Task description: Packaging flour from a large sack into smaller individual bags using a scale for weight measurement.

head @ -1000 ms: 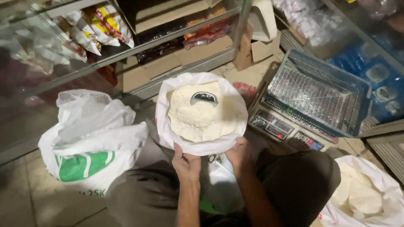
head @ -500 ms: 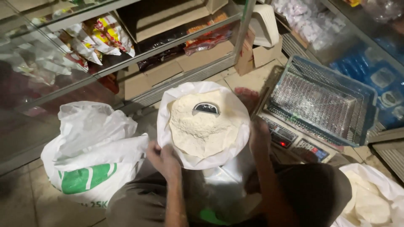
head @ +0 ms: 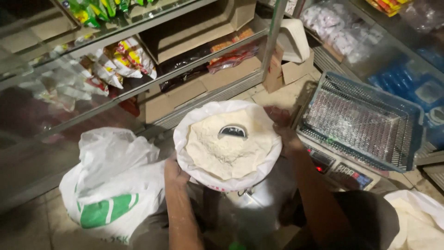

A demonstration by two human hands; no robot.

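Where shelves stand, tiled floor [head: 27, 227].

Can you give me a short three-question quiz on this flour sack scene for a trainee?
1. True or false: the left hand touches the flour sack.
2. What lies half-buried in the flour?
3. The blue wire basket sits: A) on the scale, B) on the shelf, C) in the sack.

Key: 1 true. 2 a metal scoop. 3 A. The right hand grips the sack's far rim.
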